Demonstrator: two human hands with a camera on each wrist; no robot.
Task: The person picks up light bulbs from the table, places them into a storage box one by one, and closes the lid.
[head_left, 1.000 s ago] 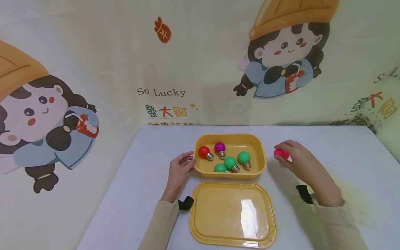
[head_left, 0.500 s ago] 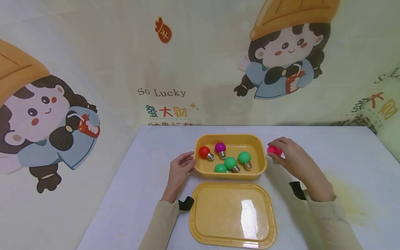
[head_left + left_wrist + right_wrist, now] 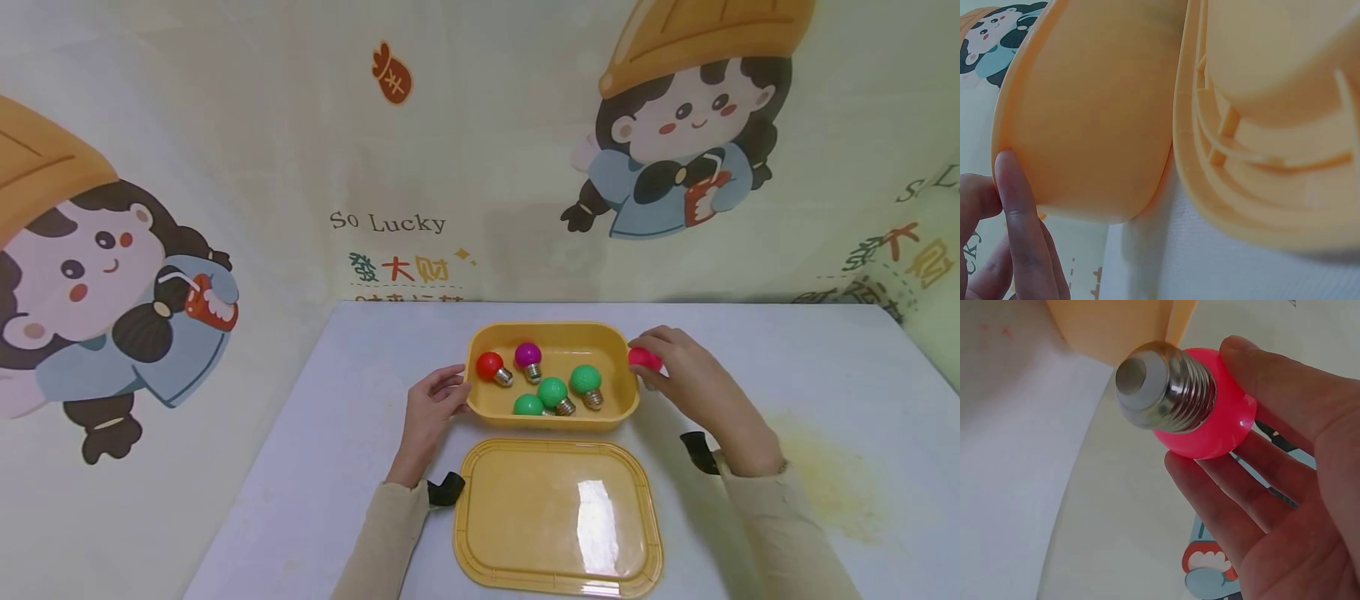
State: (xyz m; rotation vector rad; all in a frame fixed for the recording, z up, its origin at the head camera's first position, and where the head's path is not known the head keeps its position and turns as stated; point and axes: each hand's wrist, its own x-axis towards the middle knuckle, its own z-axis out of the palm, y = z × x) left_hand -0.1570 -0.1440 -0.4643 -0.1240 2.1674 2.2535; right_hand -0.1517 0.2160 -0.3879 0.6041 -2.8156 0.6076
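A yellow plastic box (image 3: 552, 422) holds a red light bulb (image 3: 490, 366), a purple light bulb (image 3: 528, 355) and three green light bulbs (image 3: 586, 379). My left hand (image 3: 435, 408) grips the left end of the box, with the thumb (image 3: 1015, 187) against its outer wall by the rim. Between thumb and fingers, my right hand (image 3: 686, 371) pinches a pink light bulb (image 3: 1235, 425) by its round globe. The metal screw base (image 3: 1169, 387) points away from the palm. This bulb is close beside the box's right rim; whether they touch I cannot tell.
A flat yellow lid (image 3: 555, 517) lies on the white table (image 3: 300, 500) in front of the box. Behind the table hangs a cloth (image 3: 510, 167) printed with cartoon figures. Black straps (image 3: 447, 489) show at both wrists.
My right hand has moved left with the pink light bulb, from a short way off up to the box's right rim. The left hand and the box stay put.
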